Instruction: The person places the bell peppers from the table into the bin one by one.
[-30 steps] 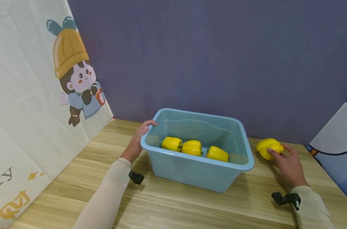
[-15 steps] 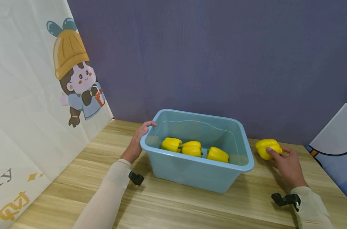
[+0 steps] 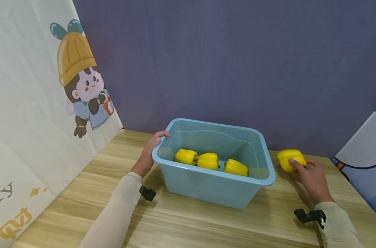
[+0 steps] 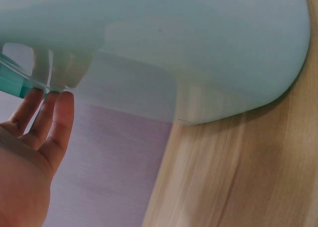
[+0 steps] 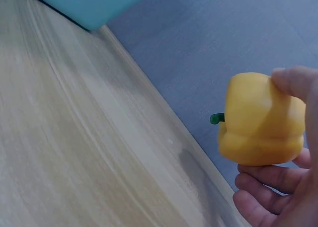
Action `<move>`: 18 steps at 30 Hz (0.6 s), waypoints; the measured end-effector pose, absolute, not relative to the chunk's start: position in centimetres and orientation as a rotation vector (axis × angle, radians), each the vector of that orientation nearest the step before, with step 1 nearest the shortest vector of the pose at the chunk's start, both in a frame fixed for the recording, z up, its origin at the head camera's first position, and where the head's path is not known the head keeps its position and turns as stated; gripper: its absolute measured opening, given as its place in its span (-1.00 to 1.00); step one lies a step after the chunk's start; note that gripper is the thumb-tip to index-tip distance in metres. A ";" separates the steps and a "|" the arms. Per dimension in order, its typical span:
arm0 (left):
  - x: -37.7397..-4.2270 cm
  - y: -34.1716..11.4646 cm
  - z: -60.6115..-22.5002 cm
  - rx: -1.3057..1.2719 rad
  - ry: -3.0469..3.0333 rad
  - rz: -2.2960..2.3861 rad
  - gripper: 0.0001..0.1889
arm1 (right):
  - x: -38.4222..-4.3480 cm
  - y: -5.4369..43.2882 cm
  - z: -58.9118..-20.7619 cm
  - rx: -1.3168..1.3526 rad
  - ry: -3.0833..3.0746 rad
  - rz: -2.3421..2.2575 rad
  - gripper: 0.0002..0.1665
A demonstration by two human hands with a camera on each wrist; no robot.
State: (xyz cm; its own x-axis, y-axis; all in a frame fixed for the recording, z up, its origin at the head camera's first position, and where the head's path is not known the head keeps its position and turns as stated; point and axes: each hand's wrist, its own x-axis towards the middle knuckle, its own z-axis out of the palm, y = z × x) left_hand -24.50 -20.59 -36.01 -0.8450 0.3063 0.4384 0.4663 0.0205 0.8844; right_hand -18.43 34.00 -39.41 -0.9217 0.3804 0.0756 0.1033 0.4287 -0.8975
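Observation:
A light blue plastic bin point(image 3: 203, 187) stands on the wooden table with three yellow bell peppers inside, one of them this bell pepper point(image 3: 235, 167) at the right. My left hand point(image 3: 149, 151) grips the bin's left rim, its fingertips hooked over the edge; the left wrist view has several fingers point(image 4: 59, 122) against the rim from outside. To the right of the bin, my right hand point(image 3: 313, 179) holds another yellow bell pepper point(image 5: 261, 120) between thumb and fingers. Its green stem point(image 5: 217, 118) points away from the palm, and its shadow falls on the table below.
Behind the bin rises a dark blue-grey panel point(image 3: 219, 62). A white sheet with a cartoon figure point(image 3: 85, 82) hangs on the left, and a printed panel point(image 3: 361, 158) borders the right. Wooden tabletop point(image 3: 181, 227) extends in front of the bin.
The bell pepper in my right hand has turned slightly and shifted a little to the left. My left hand and the bin stay in place.

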 end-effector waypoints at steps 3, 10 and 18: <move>-24.4 -20.6 -36.0 -0.825 -2.150 -1.951 -0.46 | -18.3 33.9 -39.2 -0.381 -2.401 1.505 0.17; -24.4 -20.6 -35.9 -0.826 -2.132 -1.937 -0.48 | -18.4 33.3 -38.3 -0.296 -2.321 1.613 0.10; -24.3 -20.5 -35.8 -0.827 -2.126 -1.933 -0.47 | -18.2 33.0 -37.5 -0.207 -2.188 1.783 -0.37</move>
State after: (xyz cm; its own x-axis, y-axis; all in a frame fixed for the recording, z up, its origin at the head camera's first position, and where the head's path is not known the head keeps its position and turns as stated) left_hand -24.32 -20.48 -35.83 -0.8365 0.2936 0.4627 0.4885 0.0166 0.8724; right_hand -18.15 33.02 -37.48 -0.9415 0.3034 0.1470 -0.0827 0.2148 -0.9732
